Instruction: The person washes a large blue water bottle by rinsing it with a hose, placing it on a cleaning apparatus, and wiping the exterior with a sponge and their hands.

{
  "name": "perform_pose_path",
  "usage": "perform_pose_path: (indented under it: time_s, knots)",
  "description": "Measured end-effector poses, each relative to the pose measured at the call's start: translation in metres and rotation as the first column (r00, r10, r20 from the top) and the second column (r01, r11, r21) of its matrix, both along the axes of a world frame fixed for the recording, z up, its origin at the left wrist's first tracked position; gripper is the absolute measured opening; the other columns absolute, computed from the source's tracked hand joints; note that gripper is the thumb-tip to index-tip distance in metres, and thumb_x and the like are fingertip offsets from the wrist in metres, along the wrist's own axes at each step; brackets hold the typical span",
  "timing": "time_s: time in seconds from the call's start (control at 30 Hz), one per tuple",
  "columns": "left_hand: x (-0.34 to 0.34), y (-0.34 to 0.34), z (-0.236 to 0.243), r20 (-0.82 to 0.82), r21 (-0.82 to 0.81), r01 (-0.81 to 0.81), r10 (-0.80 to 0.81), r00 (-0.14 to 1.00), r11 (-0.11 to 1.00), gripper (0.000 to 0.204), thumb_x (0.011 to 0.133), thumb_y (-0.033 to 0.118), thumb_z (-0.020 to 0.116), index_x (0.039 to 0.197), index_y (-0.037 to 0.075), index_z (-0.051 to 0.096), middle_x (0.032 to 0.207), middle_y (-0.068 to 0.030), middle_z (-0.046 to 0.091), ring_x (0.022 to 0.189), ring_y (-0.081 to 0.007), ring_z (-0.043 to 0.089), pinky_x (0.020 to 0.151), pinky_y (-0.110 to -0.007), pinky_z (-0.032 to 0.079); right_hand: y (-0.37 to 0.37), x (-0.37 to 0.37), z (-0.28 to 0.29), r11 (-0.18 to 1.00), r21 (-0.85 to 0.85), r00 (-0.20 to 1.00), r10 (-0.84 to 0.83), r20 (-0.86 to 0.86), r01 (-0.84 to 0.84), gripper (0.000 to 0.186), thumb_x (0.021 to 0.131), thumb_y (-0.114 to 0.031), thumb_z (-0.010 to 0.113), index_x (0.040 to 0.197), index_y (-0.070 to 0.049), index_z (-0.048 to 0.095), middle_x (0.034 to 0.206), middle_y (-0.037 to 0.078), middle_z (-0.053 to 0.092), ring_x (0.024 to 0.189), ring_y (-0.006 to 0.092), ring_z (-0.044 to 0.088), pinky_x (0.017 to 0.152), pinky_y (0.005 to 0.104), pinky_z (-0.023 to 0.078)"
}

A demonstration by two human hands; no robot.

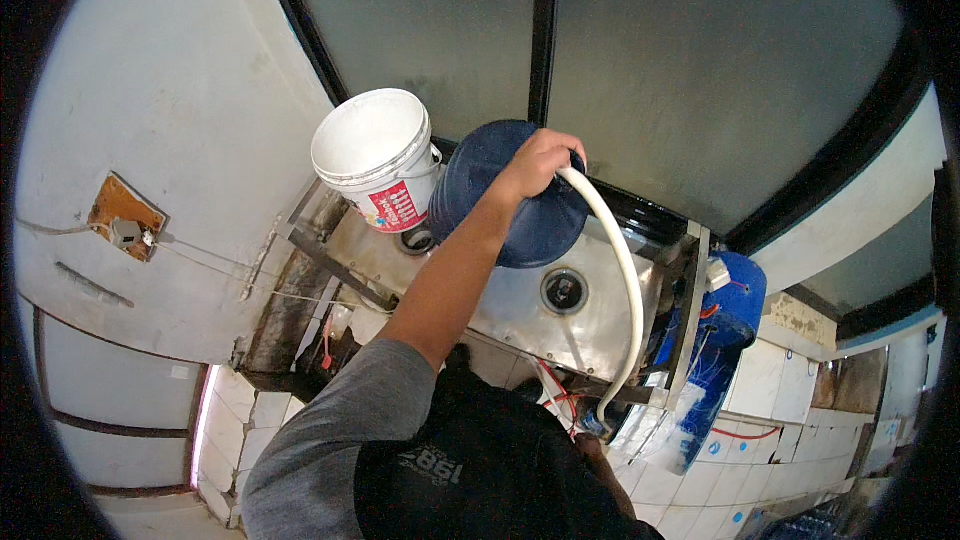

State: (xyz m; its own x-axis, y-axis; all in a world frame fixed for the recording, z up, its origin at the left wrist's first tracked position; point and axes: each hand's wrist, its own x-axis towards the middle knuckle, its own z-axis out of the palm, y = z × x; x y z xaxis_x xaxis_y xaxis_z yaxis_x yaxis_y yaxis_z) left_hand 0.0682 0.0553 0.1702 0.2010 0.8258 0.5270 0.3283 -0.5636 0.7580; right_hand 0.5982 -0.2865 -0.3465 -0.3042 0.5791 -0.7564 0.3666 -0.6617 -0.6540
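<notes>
My left hand (545, 162) is wrapped around the upper end of a cream hose (632, 290), at the far edge of a dark blue bucket (480, 180). The hose arcs to the right and down past the counter's front edge. At its lower end is a small cylindrical fitting (596, 424) with red wires close by. My right hand (590, 448) is low beside this fitting; its fingers are mostly hidden, and I cannot tell whether it grips anything. Left of the dark bucket stands a white bucket (345, 165) with a red label and a wire handle.
A steel sink counter (490, 310) with round drain openings (565, 292) carries both buckets, framed by metal bars. To the right sits a bright blue container (735, 290). A socket on a wooden board (128, 218) with trailing cables is on the left wall. Frosted windows rise behind.
</notes>
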Motion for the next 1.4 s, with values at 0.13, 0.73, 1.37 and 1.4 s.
perform_pose_path:
  time_s: [0.13, 0.73, 1.37, 1.4]
  knots:
    - [-0.003, -0.006, 0.002, 0.008, -0.067, 0.03, -0.029, 1.0, 0.997, 0.031, 0.077, 0.019, 0.051, 0.087, -0.004, 0.069, 0.084, -0.0188, 0.07, 0.079, -0.0305, 0.068, 0.076, -0.037, 0.051, -0.001, -0.002, 0.017, 0.976, -0.132, 0.981, -0.161, 0.107, 0.175, 0.026, 0.096, -0.023, 0.069, 0.101, 0.003, 0.07, 0.089, 0.012, 0.074, 0.07, 0.0213, 0.07, 0.059, 0.0354, 0.059]
    - [-0.019, 0.01, 0.008, 0.031, -0.073, 0.101, -0.099, 0.995, 0.992, 0.032, 0.076, 0.021, 0.051, 0.088, -0.003, 0.069, 0.08, -0.0183, 0.068, 0.077, -0.0288, 0.066, 0.076, -0.038, 0.05, 0.13, -0.2, 0.394, 0.482, 0.828, 0.944, -0.293, -0.155, 0.285, 0.029, 0.091, -0.01, 0.073, 0.115, -0.003, 0.058, 0.091, 0.007, 0.065, 0.083, 0.0159, 0.065, 0.077, 0.0329, 0.053]
    - [-0.067, 0.007, 0.009, 0.19, -0.035, 0.203, -0.193, 0.963, 0.978, 0.031, 0.077, 0.019, 0.049, 0.085, -0.003, 0.069, 0.068, -0.015, 0.062, 0.066, -0.0208, 0.058, 0.064, -0.035, 0.044, 0.09, -0.29, 0.373, 0.019, 0.951, 0.841, -0.474, -0.263, 0.308, 0.03, 0.104, -0.023, 0.06, 0.122, 0.0, 0.055, 0.082, -0.002, 0.052, 0.067, 0.0053, 0.043, 0.059, 0.0219, 0.033]
    - [-0.068, 0.009, 0.01, 0.197, -0.045, 0.217, -0.204, 0.959, 0.975, 0.03, 0.077, 0.019, 0.049, 0.085, -0.003, 0.069, 0.068, -0.0149, 0.062, 0.066, -0.0206, 0.058, 0.063, -0.035, 0.044, 0.091, -0.295, 0.373, -0.044, 0.956, 0.832, -0.482, -0.275, 0.291, 0.033, 0.104, -0.023, 0.06, 0.126, 0.001, 0.054, 0.084, -0.002, 0.053, 0.068, 0.0056, 0.043, 0.059, 0.022, 0.034]
